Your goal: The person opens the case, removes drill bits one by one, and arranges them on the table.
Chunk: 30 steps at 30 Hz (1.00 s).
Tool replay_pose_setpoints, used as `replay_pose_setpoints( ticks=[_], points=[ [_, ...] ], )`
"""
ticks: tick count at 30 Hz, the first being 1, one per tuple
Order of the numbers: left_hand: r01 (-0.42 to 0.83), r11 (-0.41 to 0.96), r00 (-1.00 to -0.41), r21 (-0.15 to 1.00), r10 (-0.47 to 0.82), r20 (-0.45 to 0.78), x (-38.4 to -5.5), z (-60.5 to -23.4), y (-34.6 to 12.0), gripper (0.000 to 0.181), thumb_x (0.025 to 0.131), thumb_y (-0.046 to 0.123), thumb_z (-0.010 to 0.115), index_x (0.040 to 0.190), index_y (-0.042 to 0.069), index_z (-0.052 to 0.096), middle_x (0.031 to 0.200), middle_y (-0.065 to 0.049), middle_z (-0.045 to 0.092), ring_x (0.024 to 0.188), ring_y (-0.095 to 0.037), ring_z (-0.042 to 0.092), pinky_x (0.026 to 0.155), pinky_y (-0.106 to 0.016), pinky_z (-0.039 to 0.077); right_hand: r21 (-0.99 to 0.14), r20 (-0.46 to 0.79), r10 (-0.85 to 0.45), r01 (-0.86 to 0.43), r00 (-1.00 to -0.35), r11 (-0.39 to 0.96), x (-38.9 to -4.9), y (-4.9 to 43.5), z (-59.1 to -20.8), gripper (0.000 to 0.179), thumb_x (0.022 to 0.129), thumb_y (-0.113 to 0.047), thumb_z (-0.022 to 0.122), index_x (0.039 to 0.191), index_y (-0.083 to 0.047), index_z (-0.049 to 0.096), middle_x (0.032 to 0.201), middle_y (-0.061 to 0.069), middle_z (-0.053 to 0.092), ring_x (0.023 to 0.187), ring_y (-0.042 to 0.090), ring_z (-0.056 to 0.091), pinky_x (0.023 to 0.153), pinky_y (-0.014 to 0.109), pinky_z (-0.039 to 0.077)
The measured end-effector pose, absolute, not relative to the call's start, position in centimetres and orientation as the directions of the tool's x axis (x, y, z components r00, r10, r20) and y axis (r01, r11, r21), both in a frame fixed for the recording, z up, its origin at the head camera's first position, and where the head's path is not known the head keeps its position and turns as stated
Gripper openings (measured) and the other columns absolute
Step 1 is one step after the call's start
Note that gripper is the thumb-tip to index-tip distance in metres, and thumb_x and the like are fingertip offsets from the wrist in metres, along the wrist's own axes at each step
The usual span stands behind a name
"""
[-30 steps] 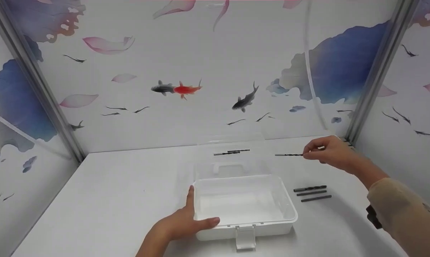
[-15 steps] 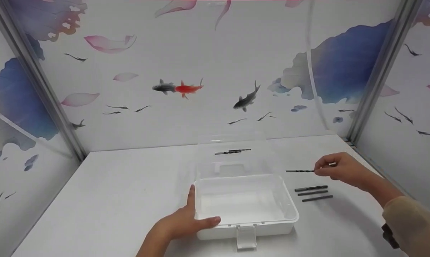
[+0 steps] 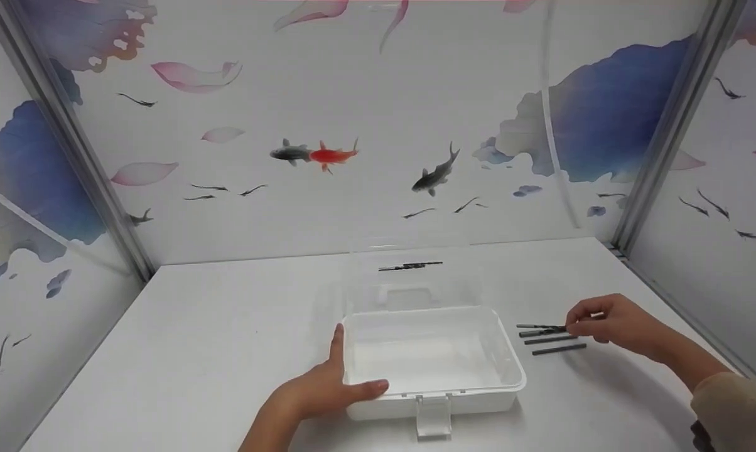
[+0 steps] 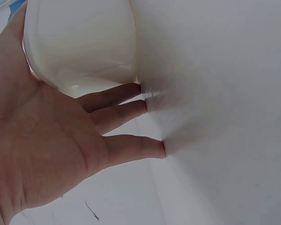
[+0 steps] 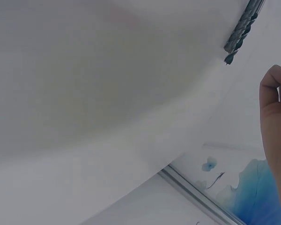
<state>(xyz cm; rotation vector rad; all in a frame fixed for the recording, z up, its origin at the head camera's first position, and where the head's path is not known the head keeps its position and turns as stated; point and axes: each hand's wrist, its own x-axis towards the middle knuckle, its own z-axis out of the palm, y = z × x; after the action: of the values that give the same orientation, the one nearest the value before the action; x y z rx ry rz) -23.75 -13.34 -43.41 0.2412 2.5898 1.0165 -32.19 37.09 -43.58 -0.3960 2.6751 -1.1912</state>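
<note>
A white plastic box (image 3: 478, 403) stands with its clear lid (image 3: 365, 296) swung back. At its left side is my left hand (image 3: 312, 392), thumb over the front rim and forefinger along the wall. In the left wrist view, straight fingers (image 4: 133, 147) reach down to the tabletop beside the box (image 4: 84, 42). Right of the box, my right hand (image 3: 620, 323) pinches one end of a thin drill bit (image 3: 529, 326). This bit is just above or touching a row of drill bits (image 3: 559, 349); I cannot tell which. Only part of the right hand shows in the right wrist view.
Two more drill bits (image 3: 409, 267) lie behind the box, seen through the lid. A clear latch (image 3: 434, 419) hangs from the box front. White printed panels (image 3: 378, 94) and metal posts (image 3: 660, 125) enclose the white table (image 3: 215, 351).
My right hand has brought the thin drill bit down and toward me, from the back of the table to the row at the right. The left hand stays at the box.
</note>
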Motion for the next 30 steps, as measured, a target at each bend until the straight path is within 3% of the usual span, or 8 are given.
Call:
replay_pose_setpoints(
  ticks=[5,11,30],
  points=[
    [0.036,0.731,-0.927,0.681,0.279,-0.25,-23.7,-43.2,-13.3,0.132,0.077,0.071,0.066,0.154,0.008,-0.02,0.151,-0.026,0.039,0.143,-0.037,0.037,0.112,-0.057,0.031,-0.753,-0.089,-0.344,-0.163,-0.935,0.637,-31.8,37.3,-44.5,0.025,0.09,-0.03,0.07,0.103,-0.008,0.071,0.095,0.006,0.064,0.069,0.009,0.053,0.059,0.029,0.047],
    [0.038,0.726,-0.927,0.687,0.282,-0.247,-23.7,-43.2,-13.3,0.132,0.077,0.07,0.067,0.154,0.007,-0.02,0.152,-0.027,0.037,0.143,-0.038,0.036,0.112,-0.058,0.031,-0.75,-0.106,-0.367,-0.168,-0.924,0.64,-31.4,37.6,-45.5,0.021,0.09,-0.03,0.07,0.099,-0.011,0.071,0.09,0.003,0.063,0.064,0.005,0.049,0.056,0.027,0.044],
    [0.027,0.744,-0.929,0.668,0.266,-0.259,-23.9,-43.6,-13.2,0.133,0.076,0.073,0.066,0.154,0.008,-0.02,0.151,-0.029,0.038,0.142,-0.039,0.037,0.111,-0.059,0.032,-0.715,-0.092,-0.393,-0.214,-0.915,0.665,-30.8,40.0,-46.7,0.014,0.093,-0.023,0.065,0.102,-0.013,0.071,0.098,0.006,0.066,0.075,0.005,0.055,0.061,0.025,0.047]
  ],
)
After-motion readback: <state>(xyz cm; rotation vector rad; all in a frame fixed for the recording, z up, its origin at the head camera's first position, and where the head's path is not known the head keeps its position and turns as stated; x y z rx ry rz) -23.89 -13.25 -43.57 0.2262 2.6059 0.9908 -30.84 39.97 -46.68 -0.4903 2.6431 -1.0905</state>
